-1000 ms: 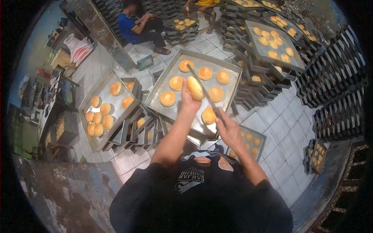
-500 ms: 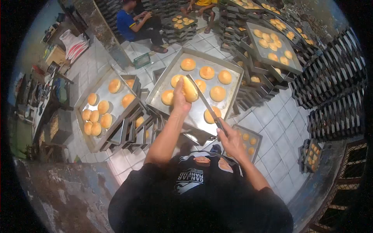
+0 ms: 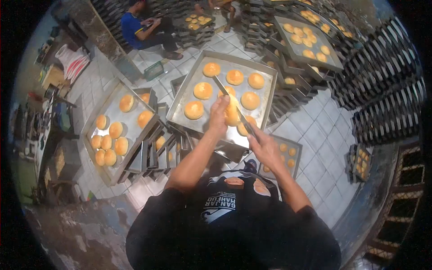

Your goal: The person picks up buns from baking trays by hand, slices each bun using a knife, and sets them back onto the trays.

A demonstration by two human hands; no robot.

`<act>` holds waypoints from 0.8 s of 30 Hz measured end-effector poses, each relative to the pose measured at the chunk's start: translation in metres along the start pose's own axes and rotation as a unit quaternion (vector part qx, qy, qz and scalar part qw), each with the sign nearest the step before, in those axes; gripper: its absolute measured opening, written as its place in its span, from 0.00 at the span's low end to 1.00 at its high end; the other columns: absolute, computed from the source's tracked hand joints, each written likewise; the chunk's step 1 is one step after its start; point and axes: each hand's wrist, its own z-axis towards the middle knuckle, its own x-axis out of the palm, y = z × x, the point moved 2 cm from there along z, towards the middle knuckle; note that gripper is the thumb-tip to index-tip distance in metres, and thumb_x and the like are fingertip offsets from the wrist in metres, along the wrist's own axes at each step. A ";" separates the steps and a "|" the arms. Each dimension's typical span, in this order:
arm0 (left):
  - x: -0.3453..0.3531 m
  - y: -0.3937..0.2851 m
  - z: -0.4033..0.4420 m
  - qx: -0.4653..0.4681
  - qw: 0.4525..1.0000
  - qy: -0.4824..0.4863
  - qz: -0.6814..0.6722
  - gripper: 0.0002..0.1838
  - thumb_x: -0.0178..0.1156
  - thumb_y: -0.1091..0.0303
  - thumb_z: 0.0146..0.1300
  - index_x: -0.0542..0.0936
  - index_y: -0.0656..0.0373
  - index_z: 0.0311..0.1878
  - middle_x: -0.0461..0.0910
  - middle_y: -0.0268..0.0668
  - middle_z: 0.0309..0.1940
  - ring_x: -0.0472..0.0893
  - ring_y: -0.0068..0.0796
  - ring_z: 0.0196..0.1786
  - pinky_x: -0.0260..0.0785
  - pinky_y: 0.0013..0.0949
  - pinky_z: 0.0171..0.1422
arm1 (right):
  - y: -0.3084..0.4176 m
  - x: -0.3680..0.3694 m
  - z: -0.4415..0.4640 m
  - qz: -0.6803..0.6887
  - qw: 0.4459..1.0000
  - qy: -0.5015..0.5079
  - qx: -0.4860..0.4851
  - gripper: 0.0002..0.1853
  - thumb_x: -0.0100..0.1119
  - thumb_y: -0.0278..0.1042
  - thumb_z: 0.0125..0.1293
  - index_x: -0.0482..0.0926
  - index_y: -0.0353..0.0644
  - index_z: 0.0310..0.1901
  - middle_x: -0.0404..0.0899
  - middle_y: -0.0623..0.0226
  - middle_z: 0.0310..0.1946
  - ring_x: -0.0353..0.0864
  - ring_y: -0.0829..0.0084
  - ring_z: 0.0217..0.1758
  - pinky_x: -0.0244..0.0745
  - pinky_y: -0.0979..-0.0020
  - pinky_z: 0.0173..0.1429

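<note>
My left hand [image 3: 219, 118] is closed around a golden round bun [image 3: 232, 111], lifted over a metal baking tray [image 3: 240, 60]. In my right hand [image 3: 265, 148] is a long serrated bread knife [image 3: 245, 123], gripped by its dark handle. The blade lies against or in the bun, its tip showing beyond my left fingers; how deep it sits is hidden. Several whole buns stand spaced out on the tray, among them one at the back left [image 3: 211, 69] and one at the front left [image 3: 194, 110].
To the left stands another tray [image 3: 132, 117] with buns, some on their sides. Stacked trays [image 3: 294, 48] of buns rise at the back right, beside dark stacked racks [image 3: 382, 67]. A tray [image 3: 292, 166] sits low near my right arm. A person in blue [image 3: 135, 29] sits behind.
My left hand has moved right and slightly down with the bun. The knife blade now crosses the bun instead of lying beside it. The whole view has shifted a little.
</note>
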 end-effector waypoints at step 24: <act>-0.030 0.019 0.034 -0.008 0.994 -0.096 -0.044 0.21 0.64 0.48 0.73 0.79 0.57 0.55 0.83 0.34 0.43 0.83 0.29 0.45 0.79 0.38 0.49 | -0.074 -0.009 -0.019 -0.008 0.999 0.018 -0.030 0.28 0.58 0.41 0.74 0.73 0.46 0.73 0.84 0.54 0.31 0.84 0.68 0.34 0.78 0.63 0.45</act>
